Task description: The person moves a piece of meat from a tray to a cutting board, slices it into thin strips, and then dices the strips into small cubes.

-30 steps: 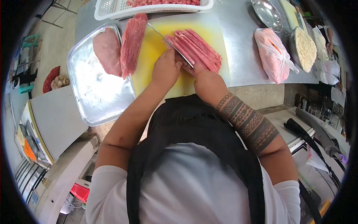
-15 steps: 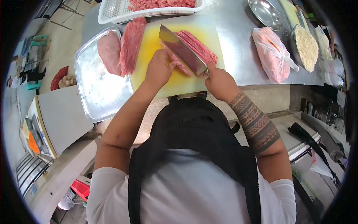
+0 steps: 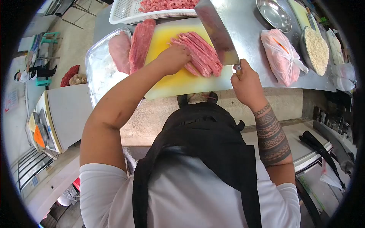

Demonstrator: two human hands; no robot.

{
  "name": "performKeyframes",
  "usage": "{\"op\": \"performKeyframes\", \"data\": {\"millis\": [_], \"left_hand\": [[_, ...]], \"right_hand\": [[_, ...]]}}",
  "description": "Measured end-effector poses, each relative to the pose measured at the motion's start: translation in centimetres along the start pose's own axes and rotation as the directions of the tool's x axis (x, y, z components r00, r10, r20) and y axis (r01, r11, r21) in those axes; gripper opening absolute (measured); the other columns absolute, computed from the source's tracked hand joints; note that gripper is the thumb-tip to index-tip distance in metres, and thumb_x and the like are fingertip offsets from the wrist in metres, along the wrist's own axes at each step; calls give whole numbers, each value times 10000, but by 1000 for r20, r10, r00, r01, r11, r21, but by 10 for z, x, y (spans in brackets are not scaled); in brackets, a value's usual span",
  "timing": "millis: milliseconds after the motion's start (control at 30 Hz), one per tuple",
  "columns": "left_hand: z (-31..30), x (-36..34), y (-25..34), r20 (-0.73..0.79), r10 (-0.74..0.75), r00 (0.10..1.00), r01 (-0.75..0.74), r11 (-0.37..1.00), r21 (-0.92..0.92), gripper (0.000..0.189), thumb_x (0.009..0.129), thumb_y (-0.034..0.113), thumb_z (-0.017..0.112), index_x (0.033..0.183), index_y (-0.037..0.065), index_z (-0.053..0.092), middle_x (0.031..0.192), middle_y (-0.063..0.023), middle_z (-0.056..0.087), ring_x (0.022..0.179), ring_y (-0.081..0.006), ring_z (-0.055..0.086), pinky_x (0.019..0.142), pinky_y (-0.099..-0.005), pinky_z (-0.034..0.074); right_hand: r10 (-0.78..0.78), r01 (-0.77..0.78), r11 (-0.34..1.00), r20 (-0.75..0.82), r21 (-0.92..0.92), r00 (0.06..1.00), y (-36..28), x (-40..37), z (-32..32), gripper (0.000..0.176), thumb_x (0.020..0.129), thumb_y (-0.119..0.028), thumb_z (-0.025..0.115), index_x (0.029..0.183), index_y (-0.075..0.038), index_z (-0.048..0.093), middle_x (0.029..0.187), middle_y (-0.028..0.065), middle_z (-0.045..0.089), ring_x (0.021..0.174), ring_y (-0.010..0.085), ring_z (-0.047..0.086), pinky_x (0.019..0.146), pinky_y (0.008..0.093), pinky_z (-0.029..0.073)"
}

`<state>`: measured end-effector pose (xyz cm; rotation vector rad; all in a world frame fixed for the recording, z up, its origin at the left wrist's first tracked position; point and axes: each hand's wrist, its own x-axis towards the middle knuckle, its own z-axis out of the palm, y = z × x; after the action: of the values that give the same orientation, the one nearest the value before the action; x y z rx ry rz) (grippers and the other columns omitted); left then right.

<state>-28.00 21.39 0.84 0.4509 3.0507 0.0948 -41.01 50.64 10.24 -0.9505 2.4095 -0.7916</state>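
1. Cleaver (image 3: 219,33) is right of the strips (image 3: 204,53), its handle clenched in the right hand (image 3: 247,84).
2. Those strips lie bunched on the board (image 3: 167,86).
3. Left hand (image 3: 174,59) touches their left side, fingers curled; whether they grip, I cannot tell.

Table (image 3: 245,38): in the middle, near edge — cutting board (image 3: 171,86), bearing meat strips (image 3: 203,57), with the left hand (image 3: 175,60) at their left side and the cleaver (image 3: 218,32) at their right, its near end in the right hand (image 3: 247,83). Left of the board — tray (image 3: 102,78), holding a meat slab (image 3: 119,51); a long meat piece (image 3: 141,45) lies between slab and board. Behind the board, basket (image 3: 127,19) with diced meat (image 3: 167,4). Right, plastic bag (image 3: 279,57); behind it, metal bowl (image 3: 273,15); farther right, crumb bowl (image 3: 304,45).
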Motion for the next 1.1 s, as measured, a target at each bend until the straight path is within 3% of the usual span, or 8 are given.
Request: {"op": "performKeyframes", "data": {"millis": [133,267,500,633,733,833,933,1100], "left_hand": [[-12,-14,9,279,-120,953,155,982,-109,256,814,111,683,1063,61,714,1022,-134,698,1049,-344,674,949,-484,526],[-8,-55,35,263,-387,884,430,893,-132,280,841,108,645,1103,43,720,991,-159,690,986,-368,692,857,-515,551],[9,-53,63,201,-852,483,854,408,-323,438,853,280,705,1150,-42,709,1046,-267,728,1021,-441,708,889,-515,561],[15,-12,81,183,-908,376,819,233,-524,569,862,419,741,1131,-81,696,1067,-301,732,1039,-449,716,921,-495,560],[1,0,97,193,-953,232,668,12,-744,501,867,354,803,1122,-67,705,1019,-233,752,936,-379,749,834,-451,594],[31,-6,86,458,-849,262,126,-441,-889,422,936,307,762,1106,-72,690,926,-125,728,868,-219,721,760,-341,584],[18,-9,86,504,-837,215,213,-463,-860,311,946,212,767,1072,-59,683,865,-68,688,789,-136,677,681,-275,563],[17,0,81,358,-926,123,308,-307,-900,229,905,152,782,952,-48,682,848,-87,703,682,-153,675,598,-297,560]], "right_hand": [[54,-55,998,33,24,998,3,-14,1,233,919,-116,606,1110,1,541,899,301,681,901,521,672,787,576,531],[12,-15,1000,94,25,996,6,-31,6,229,931,-134,624,1097,-1,538,881,285,686,892,511,677,776,575,536],[-83,117,987,281,-106,956,5,-48,37,259,938,-150,640,1108,-18,495,853,259,710,846,479,699,746,587,549],[-106,160,974,298,-162,949,5,-39,60,248,931,-129,623,1111,-7,503,852,271,709,846,478,705,755,587,553],[-153,205,966,288,-159,945,4,-28,62,248,929,-117,612,1116,6,505,864,276,710,849,478,706,765,588,551],[-199,249,957,287,-148,937,4,-22,61,244,931,-112,604,1118,11,506,878,280,709,858,476,706,773,587,549],[-216,266,954,299,-136,929,3,-18,57,235,939,-109,589,1124,8,507,886,280,708,867,474,706,779,586,547],[-173,233,960,326,-157,930,0,-16,53,252,951,-116,573,1159,10,507,883,280,707,866,474,706,783,587,547]]}}
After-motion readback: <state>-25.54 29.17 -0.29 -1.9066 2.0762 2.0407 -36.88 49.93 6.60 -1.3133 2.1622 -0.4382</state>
